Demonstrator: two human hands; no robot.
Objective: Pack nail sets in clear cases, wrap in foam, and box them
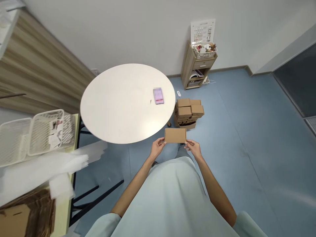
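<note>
A small brown cardboard box, closed and lying flat side up, is held out in front of my body above the floor. My left hand grips its left end, and my right hand grips its right end near the lower corner. Just beyond the box stand several similar cardboard boxes, a stack on the floor beside the round table. On the white round table to my left lies a pinkish-purple item, blurred by pixels, with a tiny dark thing beside it.
A small wooden cabinet with a basket of items stands by the wall. A white power strip lies on the floor. At left, a side table bears white plastic baskets, white wrapping sheets and flattened cardboard.
</note>
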